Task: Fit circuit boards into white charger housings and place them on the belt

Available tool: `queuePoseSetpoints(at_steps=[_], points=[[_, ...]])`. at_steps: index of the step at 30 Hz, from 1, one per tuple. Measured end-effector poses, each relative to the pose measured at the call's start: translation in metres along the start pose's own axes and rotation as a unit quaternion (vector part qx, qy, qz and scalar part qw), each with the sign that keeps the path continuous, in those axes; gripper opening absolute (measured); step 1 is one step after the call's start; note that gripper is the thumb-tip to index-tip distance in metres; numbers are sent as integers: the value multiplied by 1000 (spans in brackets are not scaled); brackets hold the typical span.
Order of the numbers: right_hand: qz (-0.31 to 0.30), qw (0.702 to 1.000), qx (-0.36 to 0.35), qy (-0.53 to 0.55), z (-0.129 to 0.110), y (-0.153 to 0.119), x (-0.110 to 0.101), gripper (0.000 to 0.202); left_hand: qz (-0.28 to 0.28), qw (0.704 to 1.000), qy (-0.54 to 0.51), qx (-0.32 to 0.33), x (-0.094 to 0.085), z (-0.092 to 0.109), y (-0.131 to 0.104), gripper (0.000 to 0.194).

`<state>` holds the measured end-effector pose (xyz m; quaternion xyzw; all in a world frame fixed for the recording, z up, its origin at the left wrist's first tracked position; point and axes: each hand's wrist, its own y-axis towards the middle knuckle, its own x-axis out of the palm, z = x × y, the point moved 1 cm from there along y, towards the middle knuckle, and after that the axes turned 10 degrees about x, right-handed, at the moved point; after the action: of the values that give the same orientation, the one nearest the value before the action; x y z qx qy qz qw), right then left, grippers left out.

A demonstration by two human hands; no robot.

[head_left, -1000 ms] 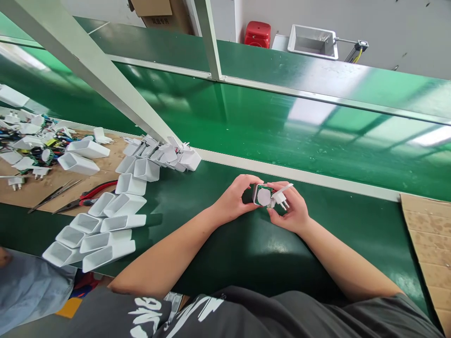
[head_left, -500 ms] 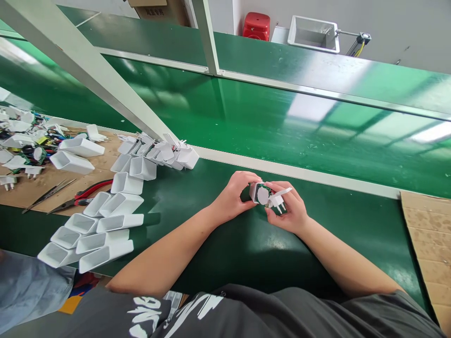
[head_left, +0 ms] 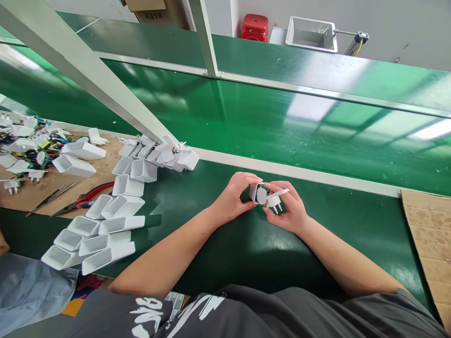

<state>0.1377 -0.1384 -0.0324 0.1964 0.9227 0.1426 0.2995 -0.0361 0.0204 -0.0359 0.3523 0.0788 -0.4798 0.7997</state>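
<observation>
A dark green bench [head_left: 246,244] runs beside a glossy green conveyor belt [head_left: 282,117] in a factory hall, a white steel frame [head_left: 88,70] slanting across the upper left. At centre frame, just above the bench, the left hand [head_left: 234,199] grips a white charger housing [head_left: 252,192] with a green circuit board [head_left: 261,193] showing at its open end. The right hand [head_left: 291,211], at 3 o'clock of the housing, is closed on a white plug cap [head_left: 275,199], prongs pointing down and right, touching the board end. If the cap goes on skewed, the board could likely jam or its leads bend; a loose grip might drop the part onto the bench. At 9 o'clock lie rows of empty white housings [head_left: 102,230]; beyond them, red-handled pliers [head_left: 84,197], tweezers [head_left: 52,195] and loose parts [head_left: 24,141] on brown board. Cardboard [head_left: 430,230] sits at 3 o'clock; a red stool [head_left: 254,27] and a metal tray [head_left: 310,34] at 12 o'clock.
</observation>
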Motion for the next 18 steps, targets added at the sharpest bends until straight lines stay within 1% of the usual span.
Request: queuePoseSetpoints(at_steps=[5,9,14,18], points=[[11,1000,0,14,0,1,0,76,2,1000,-1,4,0,0,-1,53],[9,1000,4,2,0,1,0,74,0,1000,-3,-1,0,0,-1,53],[14,1000,-17,8,-1,3,0,79,-3,1000,0,-13,-1,1,0,52],[16,1000,-13,4,-1,3,1,79,-1,1000,1,-7,-1,1,0,53]])
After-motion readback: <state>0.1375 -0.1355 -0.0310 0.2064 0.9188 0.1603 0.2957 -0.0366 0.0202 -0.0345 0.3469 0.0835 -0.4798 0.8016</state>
